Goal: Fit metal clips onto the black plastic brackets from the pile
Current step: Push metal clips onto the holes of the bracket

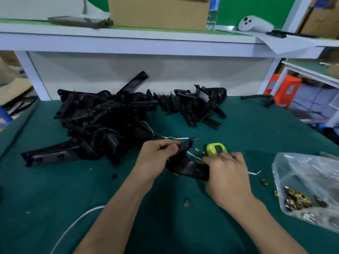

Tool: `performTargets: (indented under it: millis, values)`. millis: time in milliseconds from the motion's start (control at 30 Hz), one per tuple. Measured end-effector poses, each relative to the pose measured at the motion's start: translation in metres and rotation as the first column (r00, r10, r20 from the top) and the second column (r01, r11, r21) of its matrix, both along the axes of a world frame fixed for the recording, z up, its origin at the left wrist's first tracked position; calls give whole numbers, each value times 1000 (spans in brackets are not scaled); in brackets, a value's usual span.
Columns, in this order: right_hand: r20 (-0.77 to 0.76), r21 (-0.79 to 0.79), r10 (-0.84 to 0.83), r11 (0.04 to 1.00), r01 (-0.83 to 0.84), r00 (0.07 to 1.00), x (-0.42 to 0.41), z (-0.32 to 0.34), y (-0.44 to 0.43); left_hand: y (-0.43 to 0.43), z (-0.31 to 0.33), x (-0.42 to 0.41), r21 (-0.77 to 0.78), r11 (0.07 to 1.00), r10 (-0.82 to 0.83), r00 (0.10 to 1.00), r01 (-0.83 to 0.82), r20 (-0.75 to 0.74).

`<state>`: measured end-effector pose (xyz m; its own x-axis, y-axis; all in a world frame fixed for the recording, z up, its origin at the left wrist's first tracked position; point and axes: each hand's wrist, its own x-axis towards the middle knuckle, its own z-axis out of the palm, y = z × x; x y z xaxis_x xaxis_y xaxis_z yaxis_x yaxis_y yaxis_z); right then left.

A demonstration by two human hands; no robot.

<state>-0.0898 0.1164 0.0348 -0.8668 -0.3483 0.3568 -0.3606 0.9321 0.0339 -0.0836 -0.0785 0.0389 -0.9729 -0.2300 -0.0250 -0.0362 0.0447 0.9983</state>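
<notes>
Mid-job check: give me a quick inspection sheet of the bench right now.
Surface: green mat, small scraps scattered.
Job's things: bracket pile at back left; one bracket in hand; bag of metal clips at right; loose clips on the mat.
Clutter: green gadget beyond the right hand; white strips.
Grips: left hand grips the bracket's far end; right hand holds its near end.
Cables: white cable at the near left.
Surroundings: shelf above with cardboard box, bottle, white controller.

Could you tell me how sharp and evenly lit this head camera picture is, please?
Head view: soft all over; wide-angle distortion bows the shelf edge; the clear plastic bag catches pale glare; the pile of black brackets loses detail in shadow.
</notes>
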Motion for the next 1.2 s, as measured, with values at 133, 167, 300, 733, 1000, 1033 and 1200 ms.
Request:
performTargets:
  millis: [133, 167, 300, 733, 1000, 1033, 1200]
  values:
    - [-121, -332, 12, 942, -52, 993, 23, -3, -15, 26, -5, 6, 62, 996, 59, 996, -63, 63]
    - [-100, -384, 30, 921, -66, 995, 28, -3, -17, 31, -3, 8, 149, 986, 56, 994, -69, 94]
    - [200, -682, 157, 731, 22, 967, 20, 12, -8, 26, -7, 11, 155, 987, -41, 999, 41, -5]
    - [263, -66, -74, 993, 94, 962, 3, 11, 25, 61, -2, 24, 166, 975, -157, 987, 150, 25]
    - [181, -416, -110, 892, 177, 977, -13, 2, 59, 58, -27, 18, -635, 766, 68, 995, -102, -77]
    - [181, -469, -126, 860, 198, 975, -18, 0, 63, 61, -30, 17, -700, 709, 26, 996, -83, -91]
    - [229, -460, -154, 853, 246, 961, -30, -10, 70, 89, -28, -7, -864, 504, -107, 991, -15, -80]
